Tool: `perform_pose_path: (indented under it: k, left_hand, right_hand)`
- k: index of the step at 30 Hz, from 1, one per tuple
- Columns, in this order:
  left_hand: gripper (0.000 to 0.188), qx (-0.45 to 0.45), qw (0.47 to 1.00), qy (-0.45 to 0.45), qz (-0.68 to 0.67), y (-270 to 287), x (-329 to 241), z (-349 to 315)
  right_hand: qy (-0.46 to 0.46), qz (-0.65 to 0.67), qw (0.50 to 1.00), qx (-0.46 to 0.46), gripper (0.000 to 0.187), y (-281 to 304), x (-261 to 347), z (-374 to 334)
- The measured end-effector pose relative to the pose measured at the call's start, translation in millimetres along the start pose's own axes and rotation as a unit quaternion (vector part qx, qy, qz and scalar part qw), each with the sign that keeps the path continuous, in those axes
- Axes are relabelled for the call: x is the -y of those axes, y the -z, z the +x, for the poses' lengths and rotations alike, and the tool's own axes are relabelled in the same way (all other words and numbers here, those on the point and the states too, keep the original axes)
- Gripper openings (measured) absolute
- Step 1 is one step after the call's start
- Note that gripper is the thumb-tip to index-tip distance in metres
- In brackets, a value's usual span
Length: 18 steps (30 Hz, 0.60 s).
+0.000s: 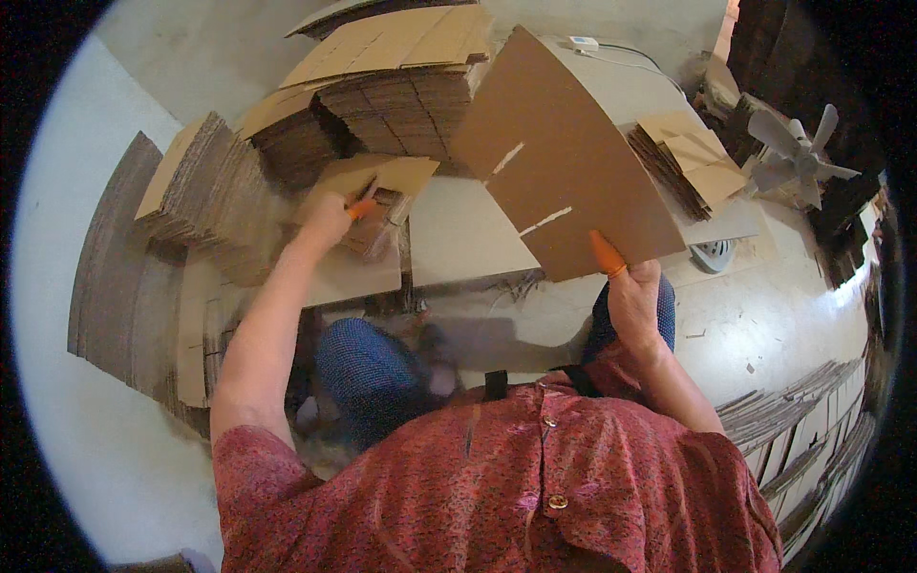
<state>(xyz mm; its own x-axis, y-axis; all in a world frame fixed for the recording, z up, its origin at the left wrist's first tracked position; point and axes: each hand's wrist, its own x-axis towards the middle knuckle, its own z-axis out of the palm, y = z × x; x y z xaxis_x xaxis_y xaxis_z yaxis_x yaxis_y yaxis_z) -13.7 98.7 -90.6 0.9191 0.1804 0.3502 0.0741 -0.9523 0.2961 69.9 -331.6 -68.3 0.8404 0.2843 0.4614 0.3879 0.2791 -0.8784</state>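
My right hand (634,298) grips the near right corner of a large brown cardboard sheet (564,158), its thumb in an orange cover on the top face. Two pale narrow slots run in from the sheet's left edge. The sheet is tilted up over the table (468,224). Farther left, my left hand (328,220) is at a small pile of cut cardboard pieces (406,174), and an orange cover shows on one digit. Its fingers are partly hidden and smeared, so whether it holds a piece is unclear.
Tall cardboard stacks (396,115) stand at the back, with more stacks (205,186) at the left. Behind the sheet lies a white device (583,43) with a cable. To the right are a smaller cardboard pile (693,158) and a fan (800,153). Cardboard bundles (793,420) lie at lower right.
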Motion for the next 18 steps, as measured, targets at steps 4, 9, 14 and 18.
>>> perform_pose_path:
  k: [4, 9, 14, 18]
  left_hand:
    - [0.031, 0.063, 0.963, 0.202, -0.167, 31.1, -23.4, 22.8]
    - [0.031, -0.009, 0.941, 0.270, -0.203, 37.7, -20.1, 23.7]
    - [0.029, -0.151, 0.958, 0.115, -0.214, 33.5, -33.6, 26.2]
    - [0.028, -0.084, 0.959, 0.068, -0.262, 27.7, -121.1, 28.1]
  right_hand:
    - [0.057, -0.063, 0.996, 0.002, 0.014, 1.0, 0.5, 5.2]
    - [0.117, -0.105, 0.988, 0.010, 0.017, -11.7, 13.5, 13.3]
    - [0.096, -0.036, 0.995, 0.011, 0.019, -22.7, 16.8, 11.9]
    - [0.123, -0.060, 0.990, -0.014, 0.019, -21.9, 23.9, 13.9]
